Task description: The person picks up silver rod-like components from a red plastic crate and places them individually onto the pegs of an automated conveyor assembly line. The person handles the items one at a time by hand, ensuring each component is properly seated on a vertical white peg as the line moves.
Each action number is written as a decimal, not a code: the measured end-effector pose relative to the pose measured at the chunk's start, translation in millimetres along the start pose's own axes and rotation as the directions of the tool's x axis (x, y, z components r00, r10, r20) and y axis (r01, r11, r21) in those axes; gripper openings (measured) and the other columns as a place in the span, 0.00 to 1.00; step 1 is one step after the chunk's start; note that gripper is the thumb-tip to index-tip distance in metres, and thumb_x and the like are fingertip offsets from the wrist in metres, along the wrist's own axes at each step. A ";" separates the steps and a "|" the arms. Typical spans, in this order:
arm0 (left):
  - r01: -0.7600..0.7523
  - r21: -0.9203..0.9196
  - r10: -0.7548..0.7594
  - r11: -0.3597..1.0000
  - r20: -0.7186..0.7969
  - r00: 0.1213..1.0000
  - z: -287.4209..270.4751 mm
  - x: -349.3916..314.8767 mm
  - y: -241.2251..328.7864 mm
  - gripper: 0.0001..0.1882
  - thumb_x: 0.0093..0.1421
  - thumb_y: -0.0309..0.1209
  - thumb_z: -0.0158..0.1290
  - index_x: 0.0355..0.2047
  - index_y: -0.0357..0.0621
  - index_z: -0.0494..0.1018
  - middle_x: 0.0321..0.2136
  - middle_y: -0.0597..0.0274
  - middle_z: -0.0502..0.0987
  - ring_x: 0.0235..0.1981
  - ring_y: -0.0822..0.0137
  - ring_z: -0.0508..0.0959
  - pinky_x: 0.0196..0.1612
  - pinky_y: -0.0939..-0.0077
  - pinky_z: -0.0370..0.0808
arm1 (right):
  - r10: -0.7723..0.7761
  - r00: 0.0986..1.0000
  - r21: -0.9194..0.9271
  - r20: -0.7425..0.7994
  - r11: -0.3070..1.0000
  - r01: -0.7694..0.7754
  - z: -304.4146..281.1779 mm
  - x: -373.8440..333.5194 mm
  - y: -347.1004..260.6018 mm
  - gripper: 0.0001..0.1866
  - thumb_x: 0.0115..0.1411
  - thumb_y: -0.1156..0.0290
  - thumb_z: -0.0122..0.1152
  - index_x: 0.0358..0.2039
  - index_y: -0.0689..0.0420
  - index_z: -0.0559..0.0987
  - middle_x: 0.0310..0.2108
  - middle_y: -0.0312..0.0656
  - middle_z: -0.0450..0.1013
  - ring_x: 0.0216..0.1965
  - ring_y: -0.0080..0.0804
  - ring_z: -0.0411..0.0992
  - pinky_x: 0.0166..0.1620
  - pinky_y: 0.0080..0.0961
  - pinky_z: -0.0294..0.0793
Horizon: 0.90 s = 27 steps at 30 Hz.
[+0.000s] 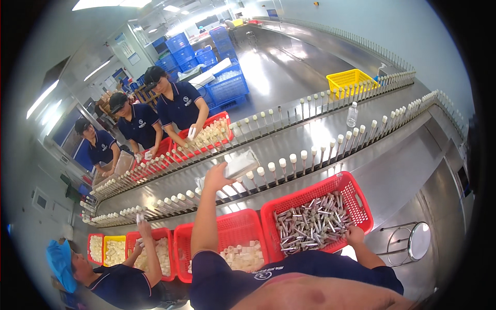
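Note:
Raised over the conveyor's near row, my left hand (217,177) grips a translucent, silvery box-shaped thing (242,164) whose kind I cannot make out. Below it, upright rods with white caps (282,163) run along the line. My right hand (355,235) is curled at the front right of a red basket (268,222), beside the heap of silver metal tubes (312,222) inside. What its fingers hold, if anything, is hidden. Left of that stands another red basket (221,226) with white block-like pieces (243,256) in it.
A clear bottle (352,114) stands on the metal surface between the two rod rows. Beyond lies a yellow basket (351,80). A co-worker in a blue cap (61,261) works at my left; several others stand across the line. A round metal stool (418,241) is at right.

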<state>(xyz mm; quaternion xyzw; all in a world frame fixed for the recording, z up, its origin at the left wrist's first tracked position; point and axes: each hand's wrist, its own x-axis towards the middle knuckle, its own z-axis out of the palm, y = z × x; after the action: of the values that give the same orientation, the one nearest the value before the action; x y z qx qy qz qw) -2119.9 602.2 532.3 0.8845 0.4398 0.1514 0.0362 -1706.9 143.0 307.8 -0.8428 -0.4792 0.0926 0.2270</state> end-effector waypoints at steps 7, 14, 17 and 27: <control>0.001 0.031 -0.004 1.000 0.091 0.996 3.6 -9.9 -8.7 0.41 0.35 0.49 0.66 0.50 0.45 0.69 0.44 0.51 0.74 0.47 0.53 0.73 0.48 0.61 0.71 | -0.020 0.999 0.022 -0.041 1.000 0.021 15.6 4.0 7.8 0.11 0.48 0.67 0.52 0.28 0.54 0.81 0.23 0.47 0.75 0.27 0.47 0.74 0.33 0.43 0.73; 0.013 0.032 -0.018 0.999 0.169 0.985 -22.0 2.4 -8.5 0.43 0.35 0.47 0.67 0.51 0.41 0.69 0.50 0.50 0.72 0.51 0.54 0.72 0.53 0.63 0.69 | 0.064 0.998 -0.013 0.020 0.998 -0.064 16.1 -8.4 -6.6 0.14 0.48 0.67 0.53 0.33 0.54 0.82 0.25 0.48 0.75 0.29 0.47 0.74 0.36 0.42 0.73; 0.111 -0.008 -0.110 0.994 0.078 0.991 -32.6 -8.3 -26.0 0.44 0.34 0.47 0.67 0.51 0.39 0.68 0.49 0.50 0.72 0.51 0.53 0.72 0.54 0.63 0.68 | 0.083 0.994 -0.054 0.066 0.995 -0.079 15.3 -2.3 -13.0 0.15 0.48 0.67 0.53 0.36 0.54 0.82 0.26 0.48 0.75 0.30 0.47 0.74 0.36 0.42 0.73; 0.102 0.004 -0.102 0.995 0.100 0.990 -27.9 -24.0 -32.5 0.43 0.35 0.49 0.67 0.51 0.44 0.68 0.46 0.51 0.73 0.48 0.51 0.73 0.50 0.60 0.70 | 0.122 0.986 -0.142 0.109 0.984 -0.106 13.8 -15.4 -17.0 0.15 0.50 0.66 0.53 0.36 0.53 0.82 0.23 0.47 0.74 0.28 0.45 0.74 0.34 0.40 0.72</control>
<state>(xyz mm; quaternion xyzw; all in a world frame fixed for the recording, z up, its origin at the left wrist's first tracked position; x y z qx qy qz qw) -2166.8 601.1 546.8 0.8673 0.4820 0.1051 0.0664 -1733.1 141.4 302.7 -0.8754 -0.4478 0.1223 0.1350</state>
